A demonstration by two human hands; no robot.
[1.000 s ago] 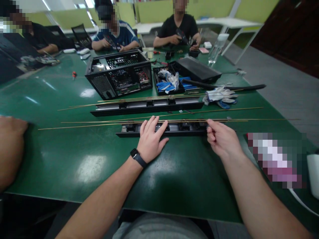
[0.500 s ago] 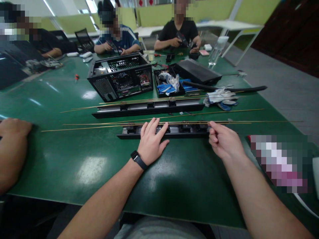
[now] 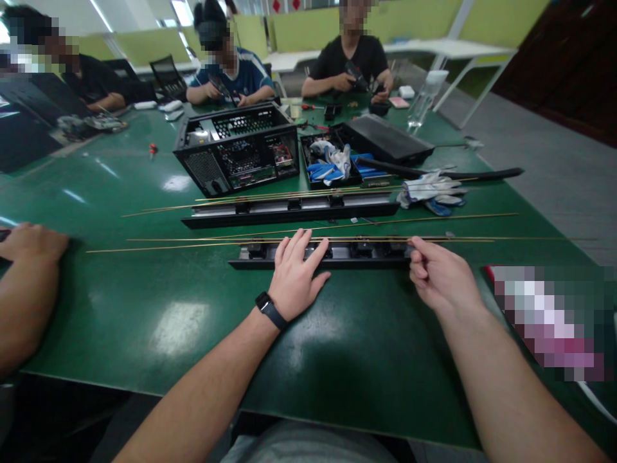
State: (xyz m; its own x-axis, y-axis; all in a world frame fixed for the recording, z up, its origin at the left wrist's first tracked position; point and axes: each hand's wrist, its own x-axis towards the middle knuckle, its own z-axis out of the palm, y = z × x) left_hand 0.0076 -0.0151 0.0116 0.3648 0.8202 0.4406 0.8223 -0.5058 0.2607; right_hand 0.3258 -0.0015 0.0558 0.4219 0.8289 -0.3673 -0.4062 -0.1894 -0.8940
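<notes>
My left hand [image 3: 296,276], with a black watch [image 3: 270,310] on its wrist, lies with fingers spread across the nearer black rail [image 3: 337,263]. Its fingertips reach the thin golden rods [image 3: 193,248] that run lengthwise along the rail. At the rail's right end, my right hand [image 3: 443,273] is closed, thumb and index finger pinched on a thin golden rod; its other fingers are curled. Small black blocks [image 3: 362,246] sit inside the rail. A second black rail [image 3: 289,215] with more rods over it lies parallel, farther from me.
Beyond the rails stand an open computer case [image 3: 241,154], a black tray [image 3: 306,164] holding gloves, and a flat black box [image 3: 385,138]. More gloves [image 3: 431,191] and a black tube [image 3: 482,173] lie right. Another person's arm [image 3: 29,296] rests at left; people sit opposite.
The whole view has shifted slightly, so things appear a little farther right. Both hands keep their places on the nearer rail and rods.
</notes>
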